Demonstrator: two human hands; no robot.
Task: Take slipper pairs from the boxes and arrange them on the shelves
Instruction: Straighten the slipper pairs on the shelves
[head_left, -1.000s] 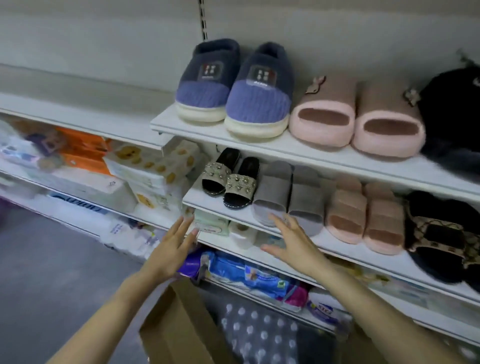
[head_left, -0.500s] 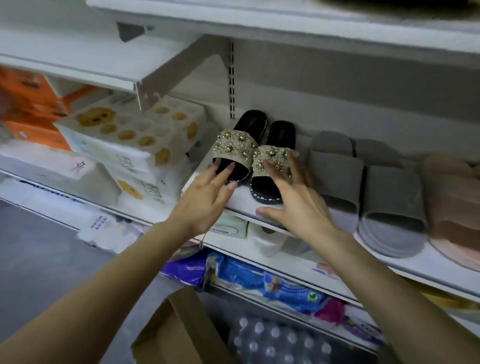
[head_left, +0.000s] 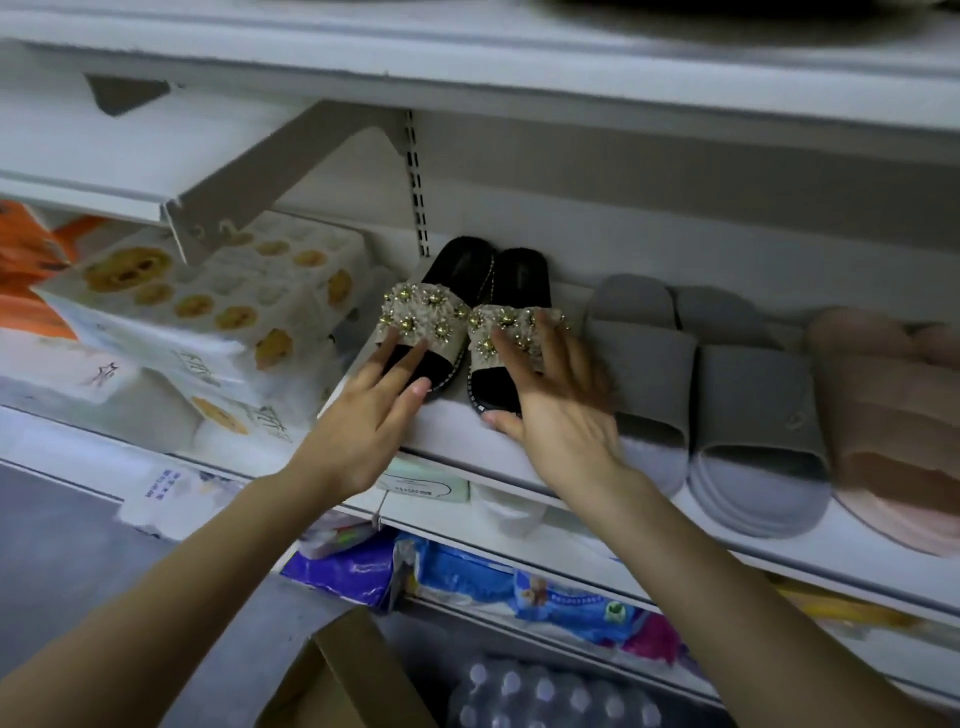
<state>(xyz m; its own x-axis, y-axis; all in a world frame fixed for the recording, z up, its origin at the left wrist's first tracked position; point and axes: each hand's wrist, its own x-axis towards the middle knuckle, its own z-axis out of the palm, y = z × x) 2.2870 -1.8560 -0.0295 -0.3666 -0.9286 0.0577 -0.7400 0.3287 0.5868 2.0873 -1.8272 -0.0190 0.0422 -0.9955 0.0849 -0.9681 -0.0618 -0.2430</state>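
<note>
1. At the shelf's (head_left: 457, 447) left end, the beaded slippers (head_left: 441, 322) lay side by side, long axes front-to-back, toes at the front edge.
2. The left hand (head_left: 363, 426) rested flat-fingered on the left toe; the right hand (head_left: 561, 415) spread over the right strap, thumb seemingly at the sole.

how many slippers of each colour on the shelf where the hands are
black beaded slippers: 2
grey slippers: 2
pink slippers: 2, the second barely in view at the frame edge
total: 6
</note>
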